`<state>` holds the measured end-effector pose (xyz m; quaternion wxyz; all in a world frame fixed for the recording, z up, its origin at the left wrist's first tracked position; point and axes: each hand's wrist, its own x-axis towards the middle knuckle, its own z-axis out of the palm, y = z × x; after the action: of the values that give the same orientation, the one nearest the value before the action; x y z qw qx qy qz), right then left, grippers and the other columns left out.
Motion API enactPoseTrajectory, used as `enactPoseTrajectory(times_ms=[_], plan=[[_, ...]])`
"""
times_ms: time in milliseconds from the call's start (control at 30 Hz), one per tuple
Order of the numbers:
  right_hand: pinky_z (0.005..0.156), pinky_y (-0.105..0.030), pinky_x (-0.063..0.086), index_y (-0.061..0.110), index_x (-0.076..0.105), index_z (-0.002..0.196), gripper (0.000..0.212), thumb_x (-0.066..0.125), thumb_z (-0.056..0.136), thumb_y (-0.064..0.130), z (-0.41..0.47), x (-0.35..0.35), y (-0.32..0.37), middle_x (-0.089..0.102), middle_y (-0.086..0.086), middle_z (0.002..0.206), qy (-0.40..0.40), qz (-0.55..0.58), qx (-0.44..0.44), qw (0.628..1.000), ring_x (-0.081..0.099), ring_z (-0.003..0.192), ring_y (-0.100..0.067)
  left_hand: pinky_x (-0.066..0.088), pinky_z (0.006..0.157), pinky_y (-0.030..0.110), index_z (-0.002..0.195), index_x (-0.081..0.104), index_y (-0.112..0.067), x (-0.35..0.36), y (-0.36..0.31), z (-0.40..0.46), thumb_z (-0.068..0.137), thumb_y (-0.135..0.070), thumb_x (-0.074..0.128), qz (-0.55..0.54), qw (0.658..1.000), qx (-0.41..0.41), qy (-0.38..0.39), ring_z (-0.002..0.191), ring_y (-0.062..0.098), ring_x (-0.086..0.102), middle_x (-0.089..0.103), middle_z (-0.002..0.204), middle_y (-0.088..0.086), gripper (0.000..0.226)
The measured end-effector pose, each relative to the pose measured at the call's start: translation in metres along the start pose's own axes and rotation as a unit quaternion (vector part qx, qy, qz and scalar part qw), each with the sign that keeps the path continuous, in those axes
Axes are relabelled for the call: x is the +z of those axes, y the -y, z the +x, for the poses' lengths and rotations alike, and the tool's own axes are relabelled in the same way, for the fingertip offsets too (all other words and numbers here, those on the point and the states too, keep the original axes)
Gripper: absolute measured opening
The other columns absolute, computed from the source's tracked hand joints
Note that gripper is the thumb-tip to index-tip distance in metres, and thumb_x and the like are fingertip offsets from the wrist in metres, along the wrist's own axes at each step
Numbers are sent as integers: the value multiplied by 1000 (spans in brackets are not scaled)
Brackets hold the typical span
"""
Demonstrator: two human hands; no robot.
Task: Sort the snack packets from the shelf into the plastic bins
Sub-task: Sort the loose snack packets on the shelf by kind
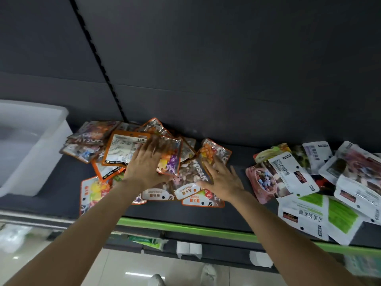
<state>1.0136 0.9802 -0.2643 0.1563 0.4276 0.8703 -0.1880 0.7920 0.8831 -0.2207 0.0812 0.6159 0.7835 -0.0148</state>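
Orange-edged candy packets (185, 178) lie heaped at mixed angles on the shelf (61, 195) beside a white bin (41, 129). Left hand (147, 162) and right hand (223, 180) press flat, fingers spread, gripping nothing.

A plastic bin (31, 145) sits on the shelf (61, 195) at frame left; one packet pile (127, 149) lies centre, another pile (321, 182) right, well apart.

I see a dark grey shelf with a green front edge (61, 195) — a white plastic bin (31, 145), orange-trimmed snack packets (125, 149) and white-and-green packets (321, 211) lie on it.
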Motion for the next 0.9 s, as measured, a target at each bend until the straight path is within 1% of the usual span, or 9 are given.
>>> enactPoseTrajectory(times_ms=[100,167,300,433,500,567,667,767,900], plan=[[116,-50,-5,35,-8,150,71,23,93,64,7,-7,-14,-12,4,159,-35,-21,45,998,-5,147,-16,-5,118,33,150,-10,-27,4,9,-3,86,-52,57,4,1000,13,16,145,17,-13,-14,158,1,96],[117,-51,3,31,-4,151,65,27,98,53,10,-15,-18,0,2,160,-55,-11,86,995,6,147,-20,3,118,34,151,-2,-29,5,6,-4,89,-43,56,14,1000,16,3,147,19,-3,-4,160,0,86],[118,-48,13,27,8,152,56,33,102,32,6,-13,-6,12,0,159,-97,21,30,995,13,146,-25,4,117,41,148,13,-33,6,-14,2,91,-50,48,79,993,84,-12,144,21,17,26,155,-2,69],[114,-42,25,21,27,149,48,34,102,21,-7,-8,0,33,-7,151,-236,141,31,961,30,139,-25,1,118,35,150,8,-32,17,-52,11,88,-47,57,-48,977,185,95,146,17,5,11,159,-3,80],[114,-36,25,24,27,149,47,31,103,29,-12,-7,7,30,-4,153,-210,194,7,958,27,140,-22,3,118,34,150,17,-28,11,-58,11,85,-48,61,-90,973,200,74,146,17,8,16,158,-3,80],[117,-36,18,30,19,150,51,28,101,42,-14,-3,16,17,0,158,-122,162,-24,979,13,145,-18,8,117,35,148,23,-29,1,-45,4,85,-51,60,-101,983,150,9,144,19,15,25,155,-2,77],[119,-44,2,36,4,151,58,23,98,53,-8,-1,19,-4,2,160,-73,14,-7,997,-3,147,-22,-4,117,39,151,3,-24,-8,0,-6,88,-54,52,-21,996,2,-82,147,23,-5,0,159,4,85],[119,-47,2,27,11,152,55,29,101,40,3,-14,12,-5,-1,160,-94,-24,54,994,4,147,-26,-2,118,42,151,-3,-20,-7,41,-12,85,-55,57,-46,993,-109,-29,145,27,-13,-10,159,8,96],[119,-46,10,27,14,152,53,33,102,28,11,-15,18,0,0,160,-87,66,36,993,11,146,-27,4,118,35,151,15,-18,-5,52,-17,88,-46,59,-107,992,-59,-18,147,22,-5,4,160,4,82]])
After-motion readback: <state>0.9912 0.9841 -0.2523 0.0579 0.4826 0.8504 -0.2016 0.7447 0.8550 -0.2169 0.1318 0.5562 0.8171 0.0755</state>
